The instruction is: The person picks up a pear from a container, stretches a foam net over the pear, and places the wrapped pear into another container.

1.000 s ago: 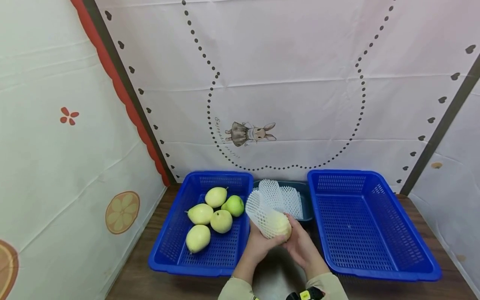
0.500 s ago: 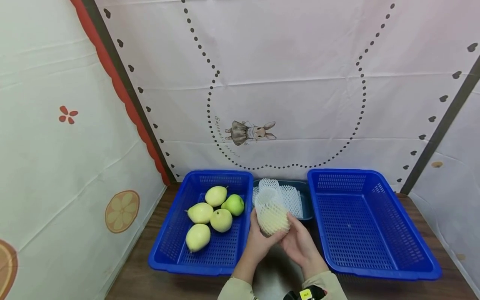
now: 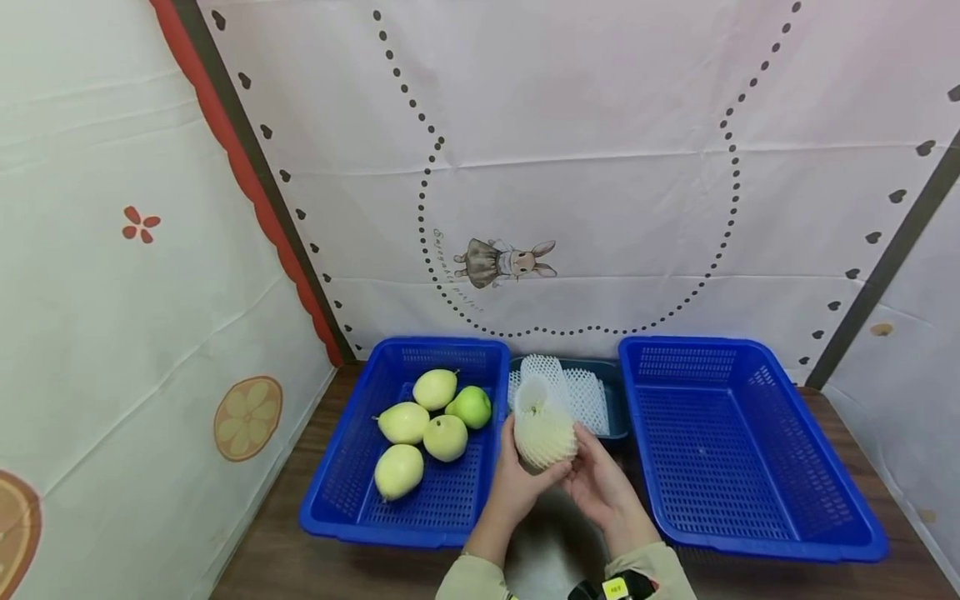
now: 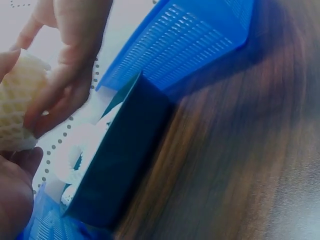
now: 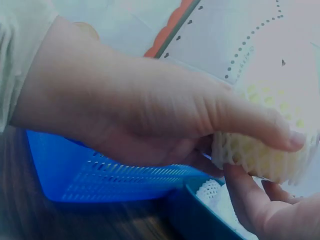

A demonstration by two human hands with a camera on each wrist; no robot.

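Observation:
A pale yellow-green pear in a white foam net sleeve (image 3: 546, 437) is held in front of the middle bin. The sleeve covers most of the fruit, and its loose open end extends above, showing the pear's stem inside. My left hand (image 3: 516, 485) grips the wrapped pear from the left, thumb across its near side. On the other side, my right hand (image 3: 602, 490) holds its lower right edge with the fingertips. In the right wrist view the left thumb (image 5: 260, 127) lies across the netting, and the right fingers (image 5: 245, 192) touch the sleeve's bottom rim.
Several pears (image 3: 400, 472) lie in the left blue basket (image 3: 390, 537), one of them greener (image 3: 471, 407). Between the baskets, a dark teal bin (image 3: 617, 400) contains white foam nets (image 3: 587, 400). To the right is another blue basket (image 3: 780, 546), on the wooden table (image 3: 262, 542).
The foam sleeve has gone further down over the pear, covering most of it. Its loose end has swung from leaning left to nearly upright. Both hands stay close to the same place.

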